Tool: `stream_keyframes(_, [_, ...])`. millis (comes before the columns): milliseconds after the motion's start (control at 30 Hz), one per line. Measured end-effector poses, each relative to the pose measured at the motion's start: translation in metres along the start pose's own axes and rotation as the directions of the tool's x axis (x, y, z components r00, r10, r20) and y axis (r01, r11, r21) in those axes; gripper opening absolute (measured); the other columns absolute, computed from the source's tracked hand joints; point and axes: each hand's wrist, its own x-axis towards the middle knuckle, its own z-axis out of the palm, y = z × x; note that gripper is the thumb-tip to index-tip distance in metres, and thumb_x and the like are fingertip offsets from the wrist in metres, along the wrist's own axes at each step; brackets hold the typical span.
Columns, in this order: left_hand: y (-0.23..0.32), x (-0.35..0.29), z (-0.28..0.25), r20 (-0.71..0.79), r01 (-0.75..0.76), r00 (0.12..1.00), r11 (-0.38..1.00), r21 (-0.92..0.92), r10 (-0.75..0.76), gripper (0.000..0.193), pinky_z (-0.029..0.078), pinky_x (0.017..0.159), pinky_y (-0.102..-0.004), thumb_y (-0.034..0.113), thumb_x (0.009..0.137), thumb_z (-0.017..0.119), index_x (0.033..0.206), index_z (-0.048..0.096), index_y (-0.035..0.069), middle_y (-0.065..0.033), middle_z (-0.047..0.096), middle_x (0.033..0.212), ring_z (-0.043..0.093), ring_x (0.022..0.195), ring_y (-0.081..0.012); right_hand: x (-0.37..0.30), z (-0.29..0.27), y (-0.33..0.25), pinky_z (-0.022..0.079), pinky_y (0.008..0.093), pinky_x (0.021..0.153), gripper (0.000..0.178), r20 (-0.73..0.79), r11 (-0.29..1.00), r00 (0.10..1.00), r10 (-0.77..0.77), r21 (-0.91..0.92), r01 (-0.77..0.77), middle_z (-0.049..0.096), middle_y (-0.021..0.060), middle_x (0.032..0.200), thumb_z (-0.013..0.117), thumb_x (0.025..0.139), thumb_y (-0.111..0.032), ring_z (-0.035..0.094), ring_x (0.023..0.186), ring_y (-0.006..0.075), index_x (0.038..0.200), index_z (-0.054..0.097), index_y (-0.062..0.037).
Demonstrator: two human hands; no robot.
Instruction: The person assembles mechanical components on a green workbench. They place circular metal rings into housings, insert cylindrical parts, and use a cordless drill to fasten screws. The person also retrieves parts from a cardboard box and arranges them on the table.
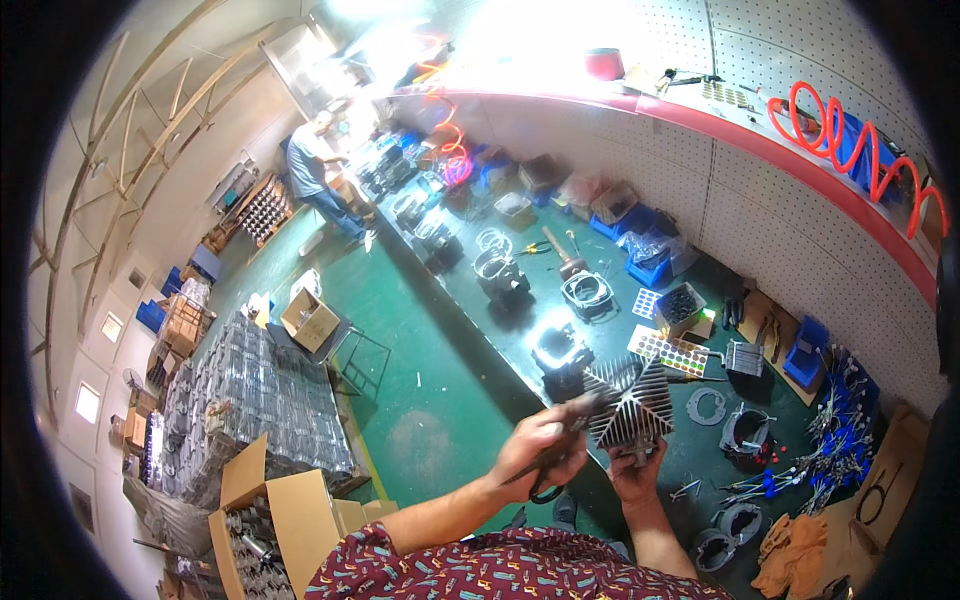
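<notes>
My right hand (637, 478) grips a square, silver finned heat sink (630, 400) from below, its fins fanning out from an X-shaped middle. Closed around a dark, slim tool (568, 428), my left hand (545, 452) is just left of the heat sink. The tool's front end reaches the heat sink's left edge, though whether it touches cannot be told. A black loop (547, 494) hangs under my left hand. Blur hides the tool's exact kind.
On the green bench (650, 505) are grey rings (707, 406), a sheet of round stickers (672, 352), blue-tipped wires (835, 440) and orange gloves (790, 555). An open carton (300, 510) stands at lower left. Another person (318, 175) stands farther along the bench.
</notes>
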Motion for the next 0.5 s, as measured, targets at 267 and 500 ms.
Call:
stream_keyframes(267, [0.004,0.001,0.006,0.089,0.050,0.994,0.991,0.125,-0.061,0.080,0.035,0.042,-0.0240,0.044,0.094,0.060,0.157,0.031,0.003,-0.0069,0.054,0.073,0.044,0.049,-0.0090,0.000,-0.017,-0.005,0.057,0.0242,0.060,0.055,0.018,0.998,1.000,0.009,0.065,-0.010,0.066,0.0050,0.123,0.070,0.086,-0.045,0.065,0.095,0.0193,0.132,0.064,-0.0165])
stream_keyframes(500, [0.005,0.003,-0.007,0.096,0.062,0.993,0.995,0.071,-0.069,0.081,0.034,0.041,-0.0233,0.044,0.092,0.063,0.154,0.036,0.001,-0.0089,0.056,0.076,0.044,0.048,-0.0091,-0.004,-0.019,-0.014,0.058,0.0258,0.066,0.058,0.040,0.999,0.999,0.010,0.046,-0.012,0.060,0.0080,0.124,0.072,0.086,-0.046,0.062,0.099,0.0184,0.132,0.062,-0.0120])
